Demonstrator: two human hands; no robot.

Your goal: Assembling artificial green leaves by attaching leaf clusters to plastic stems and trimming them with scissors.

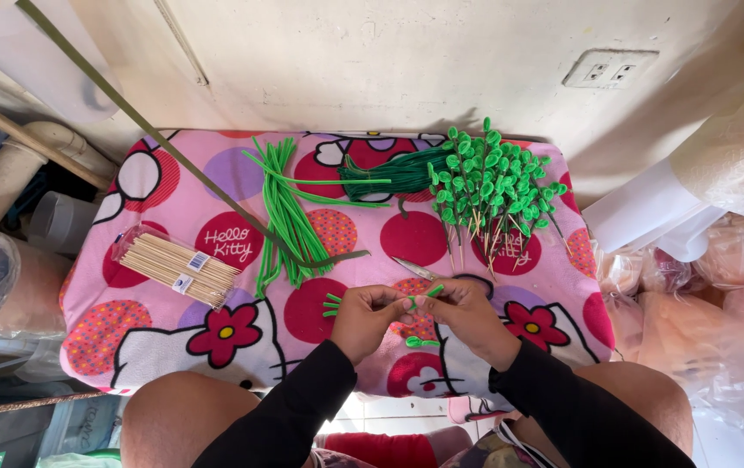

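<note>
While both hands meet over the near edge of the worktop (129,338), I see the left hand (365,319) and right hand (467,316) pinching one short green pipe-cleaner piece (424,295), its long axis slanting up to the right between the fingertips. Spare green stubs (332,304) protrude leftward from my left hand. A clear packet (177,264) holds wooden skewers, lying well left of the hands.
</note>
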